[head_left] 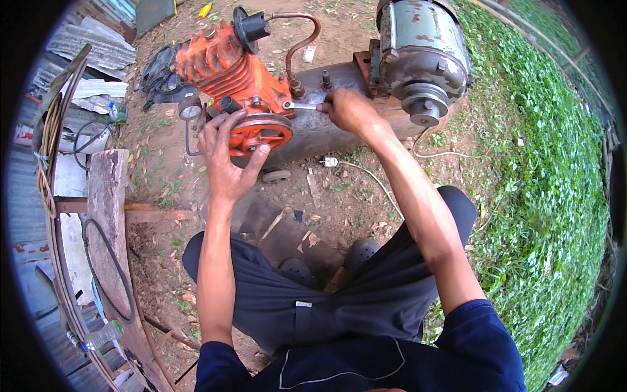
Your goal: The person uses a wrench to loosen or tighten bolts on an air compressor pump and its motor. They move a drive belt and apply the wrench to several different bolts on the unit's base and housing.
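My right hand (353,112) is closed round the handle of a wrench (302,106). The wrench's ring end meets the base of an orange finned compressor pump (225,72), just right of its pulley. My left hand (225,153) rests on the rim of the orange spoked pulley (261,134), thumb on the near side and fingers over the left edge. The pump sits on a brown cylindrical tank (339,78). A curved copper pipe (315,36) runs from the pump's head down to a fitting on the tank. Left of the pulley is a round pressure gauge (190,110).
A grey electric motor (424,49) with a stepped pulley (426,104) stands on the tank's right end. A white plug (331,161) and cable lie on the dirt. On the left are a weathered plank (108,189), a black belt (108,268) and metal sheets (91,46). Grass covers the right.
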The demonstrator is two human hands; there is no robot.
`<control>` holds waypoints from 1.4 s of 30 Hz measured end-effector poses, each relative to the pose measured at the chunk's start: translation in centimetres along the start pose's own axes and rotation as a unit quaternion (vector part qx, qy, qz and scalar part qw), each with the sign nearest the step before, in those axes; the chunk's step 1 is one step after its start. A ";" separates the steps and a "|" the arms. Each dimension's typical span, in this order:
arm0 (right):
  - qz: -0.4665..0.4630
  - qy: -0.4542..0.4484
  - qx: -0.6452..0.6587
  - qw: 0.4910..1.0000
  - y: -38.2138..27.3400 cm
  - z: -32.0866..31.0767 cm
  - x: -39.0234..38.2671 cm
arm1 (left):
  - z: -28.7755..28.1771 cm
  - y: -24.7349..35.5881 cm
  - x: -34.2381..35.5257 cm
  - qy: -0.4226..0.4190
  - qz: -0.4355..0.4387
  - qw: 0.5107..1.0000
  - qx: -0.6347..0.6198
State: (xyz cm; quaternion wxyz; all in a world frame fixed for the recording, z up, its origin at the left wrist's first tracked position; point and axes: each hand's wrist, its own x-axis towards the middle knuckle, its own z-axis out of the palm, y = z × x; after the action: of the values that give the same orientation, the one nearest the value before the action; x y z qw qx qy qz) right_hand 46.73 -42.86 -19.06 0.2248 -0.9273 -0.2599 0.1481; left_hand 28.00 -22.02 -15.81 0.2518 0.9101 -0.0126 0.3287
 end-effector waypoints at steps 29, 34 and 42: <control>0.157 -0.043 0.482 0.861 -6.2 7.7 -4.8 | 0.9 -0.1 0.1 0.018 -0.009 1.000 -0.014; 0.116 -0.130 0.496 0.851 -3.7 6.5 -3.8 | 0.8 -0.1 0.1 0.033 0.006 0.999 0.017; -0.013 -0.045 0.042 0.998 0.8 -0.3 0.1 | 0.9 -0.3 0.2 0.028 0.019 0.999 0.008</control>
State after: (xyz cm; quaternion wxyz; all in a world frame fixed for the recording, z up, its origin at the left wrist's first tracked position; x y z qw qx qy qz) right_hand 47.30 -43.56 -19.20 0.2539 -0.9060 -0.2749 0.1976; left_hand 28.74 -22.14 -16.45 0.2388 0.9021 -0.0202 0.3587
